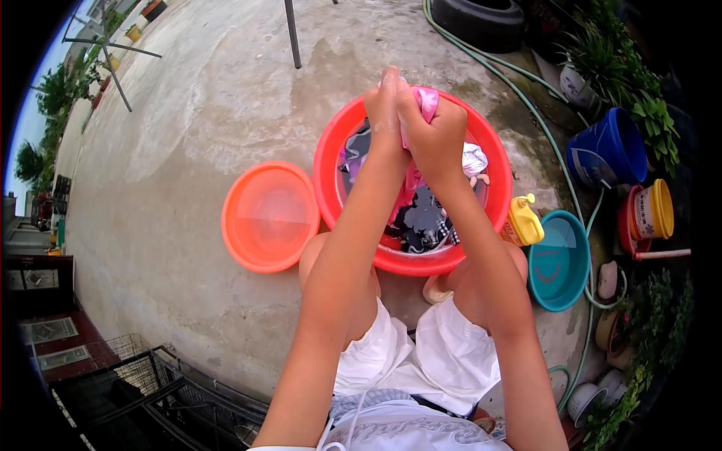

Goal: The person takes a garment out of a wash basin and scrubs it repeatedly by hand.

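Above the large red basin [326, 161], my left hand [386, 113] and my right hand [436, 135] are pressed together, both closed on a pink cloth [427, 103]. Part of the cloth sticks out over the right hand, and a pink length hangs below the hands toward the water. Inside the basin lie dark wet clothes [421, 214] in water, purple fabric [353, 161] on the left and a white bundled cloth [474, 159] on the right.
An orange basin [271, 252] stands left of the red one. To the right are a yellow jug [524, 220], a teal basin [560, 259], a blue bucket [609, 148], a yellow bucket [653, 210] and a green hose [543, 124]. A tire [479, 22] lies behind.
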Tool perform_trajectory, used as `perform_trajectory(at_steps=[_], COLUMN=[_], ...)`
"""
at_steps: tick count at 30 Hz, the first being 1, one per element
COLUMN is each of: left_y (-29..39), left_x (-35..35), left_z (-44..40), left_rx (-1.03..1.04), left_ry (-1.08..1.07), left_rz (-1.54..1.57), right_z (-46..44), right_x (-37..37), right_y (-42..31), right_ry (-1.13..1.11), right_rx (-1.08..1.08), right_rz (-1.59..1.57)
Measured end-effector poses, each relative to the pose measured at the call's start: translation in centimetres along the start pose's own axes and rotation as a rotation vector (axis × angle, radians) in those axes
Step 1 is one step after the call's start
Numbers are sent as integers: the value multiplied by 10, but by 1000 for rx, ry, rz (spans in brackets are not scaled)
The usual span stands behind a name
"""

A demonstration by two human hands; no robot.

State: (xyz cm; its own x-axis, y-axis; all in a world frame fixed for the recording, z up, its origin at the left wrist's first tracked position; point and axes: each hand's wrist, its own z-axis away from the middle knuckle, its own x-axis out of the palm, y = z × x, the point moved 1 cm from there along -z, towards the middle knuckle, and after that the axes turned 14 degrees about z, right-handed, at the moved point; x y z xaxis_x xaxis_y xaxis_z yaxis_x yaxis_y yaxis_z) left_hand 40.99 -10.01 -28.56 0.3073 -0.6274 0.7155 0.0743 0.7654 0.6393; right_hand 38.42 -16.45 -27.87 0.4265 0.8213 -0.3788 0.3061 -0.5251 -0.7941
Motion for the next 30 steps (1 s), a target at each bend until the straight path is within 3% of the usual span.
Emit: perform_trajectory(at_steps=[6, 9, 16, 20, 24, 30], left_y=[-14, -20, -8, 6, -6, -15], left_x=[17, 17, 13, 1, 0, 16], left_z=[20, 24, 12, 2, 4, 23], left_rx=[-16, 55, 35, -7, -53, -24], left_ry=[56, -44, -1, -30, -66, -18], left_rz=[-14, -93, 24, -64, 86, -50], right_z=[-27, -32, -13, 4, -4, -31], right_x=[-6, -6, -6, -1, -4, -3], right_y=[21, 29, 2, -5, 1, 27], right_ry=[-16, -39, 4, 9, -35, -97], right_rx=[202, 330, 166, -106, 19, 376], right_rz=[-108, -319, -139, 49, -63, -381])
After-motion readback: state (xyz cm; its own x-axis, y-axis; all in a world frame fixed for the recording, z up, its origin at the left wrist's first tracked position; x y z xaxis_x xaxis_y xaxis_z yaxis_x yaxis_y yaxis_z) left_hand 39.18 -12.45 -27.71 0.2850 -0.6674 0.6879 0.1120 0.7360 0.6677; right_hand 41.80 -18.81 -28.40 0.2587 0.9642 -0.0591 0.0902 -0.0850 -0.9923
